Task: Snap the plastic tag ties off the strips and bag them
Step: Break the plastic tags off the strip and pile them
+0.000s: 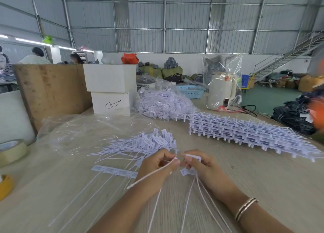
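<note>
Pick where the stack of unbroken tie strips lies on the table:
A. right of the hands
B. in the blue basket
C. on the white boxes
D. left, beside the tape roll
A: the stack of strips lies right of both hands, directly on the table.

The pale wooden table (pixel 245 176) holds a loose pile of white plastic tag ties (pixel 140 145) near the middle. A stack of white tie strips (pixel 245 132) lies by the right edge. Two white boxes (pixel 110 89) stand at the back. Rolls of tape (pixel 12 150) sit at the left edge.
</note>
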A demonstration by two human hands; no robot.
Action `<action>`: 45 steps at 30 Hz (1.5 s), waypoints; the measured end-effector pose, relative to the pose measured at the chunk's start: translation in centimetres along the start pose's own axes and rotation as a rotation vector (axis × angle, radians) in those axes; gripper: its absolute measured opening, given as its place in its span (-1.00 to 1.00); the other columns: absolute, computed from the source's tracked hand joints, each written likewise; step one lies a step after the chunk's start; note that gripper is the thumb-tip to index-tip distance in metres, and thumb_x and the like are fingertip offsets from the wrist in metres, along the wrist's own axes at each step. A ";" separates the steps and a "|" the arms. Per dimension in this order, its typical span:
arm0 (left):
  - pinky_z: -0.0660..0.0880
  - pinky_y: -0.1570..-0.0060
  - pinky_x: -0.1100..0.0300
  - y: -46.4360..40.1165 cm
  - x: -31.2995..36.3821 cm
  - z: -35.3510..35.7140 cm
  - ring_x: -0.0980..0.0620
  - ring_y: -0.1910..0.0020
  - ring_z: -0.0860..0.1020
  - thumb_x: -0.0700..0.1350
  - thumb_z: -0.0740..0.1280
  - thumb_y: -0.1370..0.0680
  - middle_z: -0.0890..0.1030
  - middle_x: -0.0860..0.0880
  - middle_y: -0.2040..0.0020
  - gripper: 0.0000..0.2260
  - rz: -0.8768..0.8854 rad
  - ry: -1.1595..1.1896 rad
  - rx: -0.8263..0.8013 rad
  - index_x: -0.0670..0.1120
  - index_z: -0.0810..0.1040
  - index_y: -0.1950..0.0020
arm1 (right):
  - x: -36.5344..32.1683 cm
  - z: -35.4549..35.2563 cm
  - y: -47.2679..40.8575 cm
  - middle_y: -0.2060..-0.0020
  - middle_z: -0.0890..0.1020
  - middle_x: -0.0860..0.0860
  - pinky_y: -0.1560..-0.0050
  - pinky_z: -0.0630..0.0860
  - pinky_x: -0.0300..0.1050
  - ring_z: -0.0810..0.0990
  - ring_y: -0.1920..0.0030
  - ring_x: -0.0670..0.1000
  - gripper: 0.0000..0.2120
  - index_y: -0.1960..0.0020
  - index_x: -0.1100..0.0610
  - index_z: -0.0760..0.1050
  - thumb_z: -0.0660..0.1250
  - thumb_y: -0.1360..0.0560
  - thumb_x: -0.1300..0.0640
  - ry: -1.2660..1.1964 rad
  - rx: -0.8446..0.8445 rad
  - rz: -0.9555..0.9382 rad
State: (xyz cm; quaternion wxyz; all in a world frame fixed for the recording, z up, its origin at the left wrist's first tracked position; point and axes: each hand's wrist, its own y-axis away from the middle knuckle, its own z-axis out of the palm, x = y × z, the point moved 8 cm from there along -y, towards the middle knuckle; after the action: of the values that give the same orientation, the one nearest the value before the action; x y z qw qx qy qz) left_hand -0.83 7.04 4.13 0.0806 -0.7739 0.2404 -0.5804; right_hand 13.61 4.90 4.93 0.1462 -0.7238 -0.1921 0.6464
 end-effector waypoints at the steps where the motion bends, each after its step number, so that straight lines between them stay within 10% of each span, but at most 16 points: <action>1: 0.50 0.20 0.24 0.0 -0.3 -0.2 0.12 0.24 0.60 -0.05 0.42 -0.47 0.66 0.06 0.24 -0.90 -0.022 0.012 0.008 0.17 0.59 0.18 | 0.3 -0.4 0.0 0.29 0.65 -0.03 0.15 0.49 -0.30 0.57 0.24 -0.11 -0.85 0.14 0.06 0.63 0.29 -0.44 0.11 -0.046 0.034 0.025; 8: 0.46 0.17 0.29 0.6 0.3 1.0 0.27 0.16 0.53 -0.05 0.40 -0.47 0.58 0.19 0.18 -0.84 0.109 -0.396 -0.045 0.17 0.46 0.14 | 2.1 -0.4 -0.1 0.06 0.53 -0.14 -0.24 0.31 -0.03 0.48 -0.07 -0.10 -0.86 0.23 -0.16 0.50 0.37 -0.47 0.04 0.694 -0.005 0.178; 12: 0.46 0.14 0.23 1.0 1.3 1.6 0.20 0.09 0.51 0.01 0.33 -0.50 0.54 0.17 0.06 -0.84 0.165 -0.617 -0.068 0.11 0.37 0.00 | 2.6 -0.4 -0.2 -0.04 0.42 -0.21 -0.30 0.27 -0.03 0.40 -0.18 -0.14 -0.78 -0.07 -0.17 0.43 0.36 -0.46 0.02 0.832 -0.013 0.249; 18: 0.39 0.13 0.25 1.2 3.0 1.6 0.15 0.09 0.49 -0.05 0.31 -0.51 0.51 0.14 0.06 -0.89 0.254 -0.712 -0.004 0.04 0.41 0.01 | 0.8 0.0 0.2 -0.05 0.51 -0.15 -0.31 0.30 -0.03 0.44 -0.17 -0.17 -0.89 0.03 -0.18 0.52 0.25 -0.53 0.00 0.388 0.020 0.134; 32: 0.33 0.10 0.33 1.1 2.7 2.3 0.16 -0.08 0.45 -0.08 0.26 -0.52 0.44 0.16 -0.13 -0.72 0.259 -0.740 -0.049 0.08 0.37 -0.21 | 1.2 1.6 0.2 0.08 0.61 -0.10 -0.28 0.26 0.18 0.52 -0.06 -0.11 -0.80 0.16 -0.02 0.63 0.31 -0.47 -0.10 0.539 -0.174 0.120; 35: 0.35 0.09 0.31 1.3 2.8 2.2 0.16 -0.05 0.45 0.00 0.26 -0.52 0.46 0.16 -0.13 -0.72 0.261 -0.760 -0.040 0.08 0.37 -0.22 | 1.2 1.9 0.3 0.09 0.61 -0.13 -0.24 0.31 0.09 0.53 -0.06 -0.08 -0.90 0.17 -0.12 0.62 0.36 -0.48 0.03 0.487 -0.196 0.097; 39: 0.32 0.10 0.29 1.4 3.2 2.0 0.17 -0.02 0.44 0.05 0.21 -0.51 0.47 0.16 -0.09 -0.73 0.266 -0.741 -0.059 0.09 0.38 -0.21 | 1.8 -0.2 0.0 0.23 0.51 0.21 0.05 0.42 -0.03 0.51 0.16 0.08 -0.86 0.19 0.32 0.53 0.29 -0.50 0.27 0.218 -0.020 0.180; 45: 0.36 0.04 0.24 1.2 2.6 1.8 0.14 -0.05 0.42 -0.11 0.19 -0.52 0.45 0.16 -0.09 -0.73 0.244 -0.801 -0.080 0.11 0.38 -0.20 | 2.4 0.1 0.2 0.33 0.50 0.03 0.15 0.36 -0.16 0.46 0.25 -0.04 -0.80 0.21 0.25 0.49 0.29 -0.51 0.14 0.231 -0.052 0.247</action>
State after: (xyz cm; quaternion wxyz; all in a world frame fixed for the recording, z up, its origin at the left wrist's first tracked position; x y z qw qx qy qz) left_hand 1.10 4.54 5.31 0.2058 -0.9068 0.3021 -0.2099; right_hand 13.75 5.88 2.69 0.0680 -0.8151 -0.1002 0.5666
